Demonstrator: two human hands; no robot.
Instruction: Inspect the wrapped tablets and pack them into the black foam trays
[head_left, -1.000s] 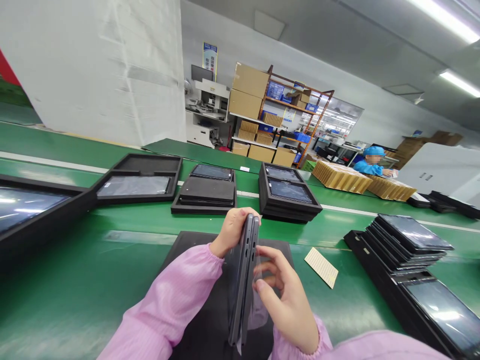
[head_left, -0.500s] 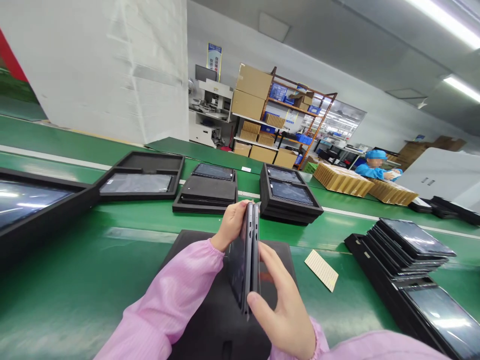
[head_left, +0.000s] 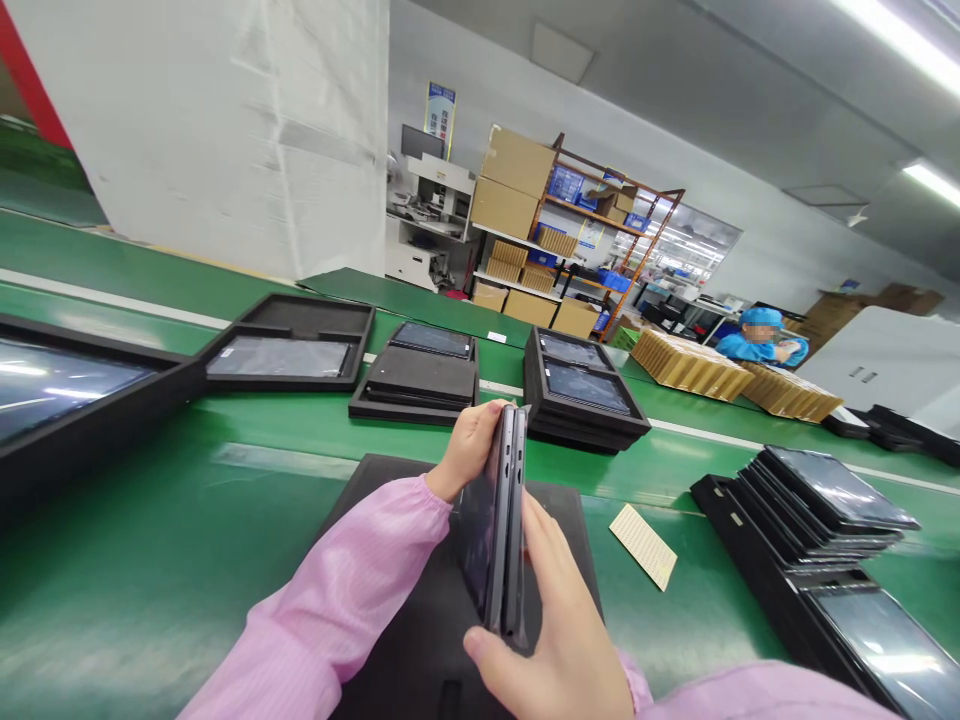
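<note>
Two dark tablets point(head_left: 507, 520) stand on edge, face against face, with ports showing along their upper edges. Clear film sticks out at their corners. My left hand point(head_left: 471, 445) grips them at the far end. Against the right face lie the fingers of my right hand point(head_left: 559, 610), its thumb below the near end. Under the tablets is a black foam tray or pad point(head_left: 420, 640), partly hidden by my arms and hands.
Several black foam trays with tablets line the green bench point(head_left: 285, 520): one tray point(head_left: 292, 365) at left, a tray stack point(head_left: 581, 390) ahead. A tablet pile point(head_left: 825, 510) stands at right, near a printed card point(head_left: 643, 545). A person in blue point(head_left: 761, 340) works beyond.
My right thumb has moved left and down, from the tablets' near edge to below their near end. The two tablets have shifted slightly right, and the view has turned a little.
</note>
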